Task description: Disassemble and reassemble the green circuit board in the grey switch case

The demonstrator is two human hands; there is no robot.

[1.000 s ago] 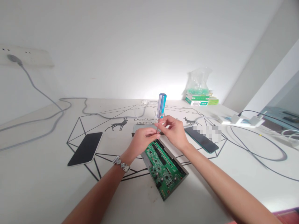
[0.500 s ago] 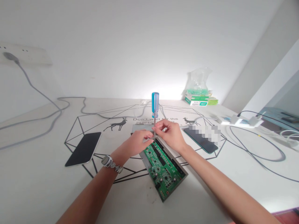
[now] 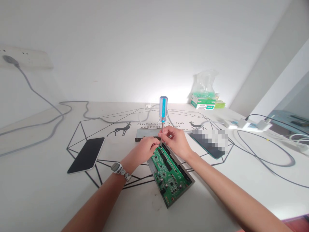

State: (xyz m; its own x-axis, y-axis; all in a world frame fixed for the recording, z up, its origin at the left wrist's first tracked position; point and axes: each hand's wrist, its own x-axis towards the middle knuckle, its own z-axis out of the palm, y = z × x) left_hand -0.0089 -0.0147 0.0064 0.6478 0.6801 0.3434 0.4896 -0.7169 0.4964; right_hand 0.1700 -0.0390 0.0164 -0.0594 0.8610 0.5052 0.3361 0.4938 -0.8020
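A screwdriver [image 3: 163, 108] with a blue and clear handle stands upright, its tip at the far end of a green circuit board [image 3: 169, 175] in a grey metal tray. My right hand [image 3: 175, 141] pinches the screwdriver's shaft between thumb and fingers. Beside the shaft, my left hand [image 3: 144, 149] has thumb and index finger pressed together over the board's far left corner; anything between them is too small to make out. Behind the hands lies a grey metal piece [image 3: 148, 132], partly covered by them.
A dark-screened phone [image 3: 87, 154] lies at left, another phone [image 3: 207, 145] at right. Green and white boxes [image 3: 203, 102] with a plastic bag [image 3: 206, 82] stand at the back. A power strip [image 3: 251, 125] and loose cables lie at right; a grey cable [image 3: 43, 95] runs at left.
The screwdriver has moved slightly right, its handle turned. My left hand has shifted right, its thumb and index finger coming together. My right hand still pinches the shaft.
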